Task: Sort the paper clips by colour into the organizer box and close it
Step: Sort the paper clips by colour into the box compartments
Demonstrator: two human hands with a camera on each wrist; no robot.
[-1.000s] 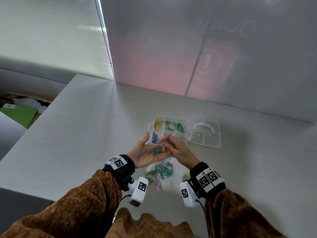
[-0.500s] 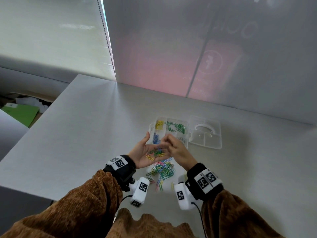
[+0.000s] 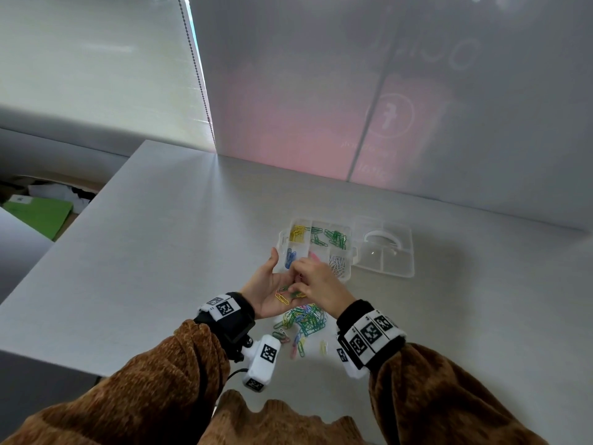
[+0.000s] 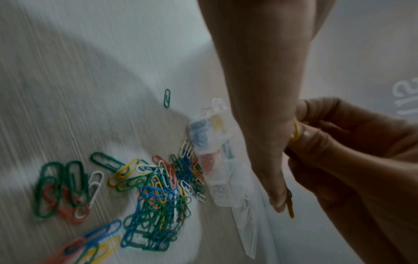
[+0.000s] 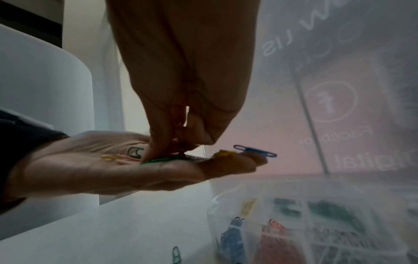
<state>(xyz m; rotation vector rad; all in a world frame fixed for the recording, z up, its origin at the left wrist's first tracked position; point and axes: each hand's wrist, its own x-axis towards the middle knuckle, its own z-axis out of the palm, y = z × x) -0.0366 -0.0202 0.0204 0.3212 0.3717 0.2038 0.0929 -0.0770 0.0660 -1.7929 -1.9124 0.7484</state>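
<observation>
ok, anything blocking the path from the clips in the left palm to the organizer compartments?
Nothing visible. The organizer box sits just beyond both hands with its lid swung open to the right. The right hand is picking at the clips on the left hand; its grip is hidden.

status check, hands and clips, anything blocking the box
Left hand open, palm up, a few clips on it. Right hand pinching a green clip off that palm. Organizer box open, partly sorted; loose pile on table. Nothing blocking.
</observation>
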